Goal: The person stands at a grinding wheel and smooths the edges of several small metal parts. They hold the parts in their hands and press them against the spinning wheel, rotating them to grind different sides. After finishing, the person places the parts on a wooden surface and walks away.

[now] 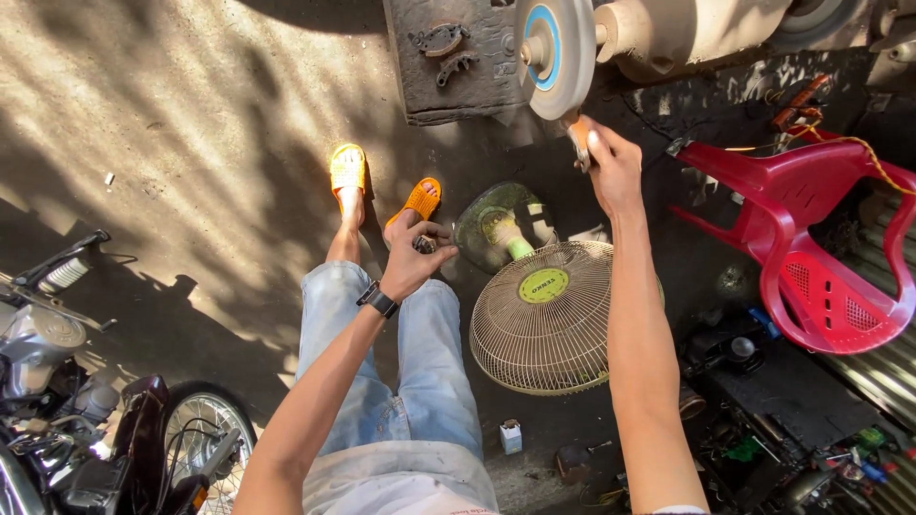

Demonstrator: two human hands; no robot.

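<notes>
My right hand [613,164] reaches forward and grips a small rusty metal piece [578,136], its top end touching the lower rim of a grey grinding wheel [556,52] with a blue centre ring. My left hand [413,257], with a black watch on the wrist, hovers above my knee and pinches a small dark metal part [424,245]. I stand in jeans and orange sandals [348,168] on a concrete floor.
A beige floor fan [542,319] with a green base lies on the ground below my right arm. A red plastic chair [811,238] is tipped at the right, over scattered tools. A motorcycle [86,401] stands at the lower left. A small white box [510,436] sits by my leg.
</notes>
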